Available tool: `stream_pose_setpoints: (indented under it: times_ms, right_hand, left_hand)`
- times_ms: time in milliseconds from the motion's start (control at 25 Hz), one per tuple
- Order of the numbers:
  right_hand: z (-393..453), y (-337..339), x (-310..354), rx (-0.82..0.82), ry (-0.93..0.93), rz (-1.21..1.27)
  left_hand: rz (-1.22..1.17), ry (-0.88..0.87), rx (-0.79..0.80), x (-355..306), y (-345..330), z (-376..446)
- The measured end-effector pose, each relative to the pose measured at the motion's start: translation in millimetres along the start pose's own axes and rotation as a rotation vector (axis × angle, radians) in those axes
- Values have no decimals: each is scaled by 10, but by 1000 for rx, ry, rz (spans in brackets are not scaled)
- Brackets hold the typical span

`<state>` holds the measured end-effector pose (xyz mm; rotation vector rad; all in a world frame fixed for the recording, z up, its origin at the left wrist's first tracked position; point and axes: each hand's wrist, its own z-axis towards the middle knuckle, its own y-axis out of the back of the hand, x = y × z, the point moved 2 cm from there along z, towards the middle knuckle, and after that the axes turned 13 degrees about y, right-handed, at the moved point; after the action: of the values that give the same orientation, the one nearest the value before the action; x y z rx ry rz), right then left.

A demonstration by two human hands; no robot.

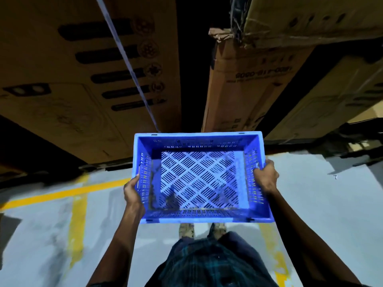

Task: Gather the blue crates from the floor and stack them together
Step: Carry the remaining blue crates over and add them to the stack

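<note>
An empty blue plastic crate with slotted walls and a lattice floor hangs level in front of my waist, above the grey floor. My left hand grips its left wall, fingers wrapped around the outside. My right hand grips the right wall, with fingers hooked over the rim. Both arms stretch forward from the bottom of the view. No other blue crate shows in this view.
Tall brown cardboard boxes stand straight ahead on the left, with more boxes on the right and a dark gap between them. Yellow lines mark the grey floor. My feet show just below the crate.
</note>
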<state>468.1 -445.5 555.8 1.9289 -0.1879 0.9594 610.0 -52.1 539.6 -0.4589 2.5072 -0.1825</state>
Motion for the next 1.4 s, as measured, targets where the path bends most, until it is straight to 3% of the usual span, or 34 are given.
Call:
stream_pose_setpoints:
  times_ms: [360,520,960,1400]
  right_hand:
    - [964,-306,210,243,-57,36]
    - [1040,-297,200,266,-46,71]
    - [377,-66,-265,316,172,-178]
    - [371,17,-143,526,96,-332]
  left_hand:
    - [245,11,-296,-176,-580,693]
    - [485,-30,-505,-131,-592,749]
    - [859,-163,-523,77,-373,513]
    - [895,-110,-399,153,-332,387]
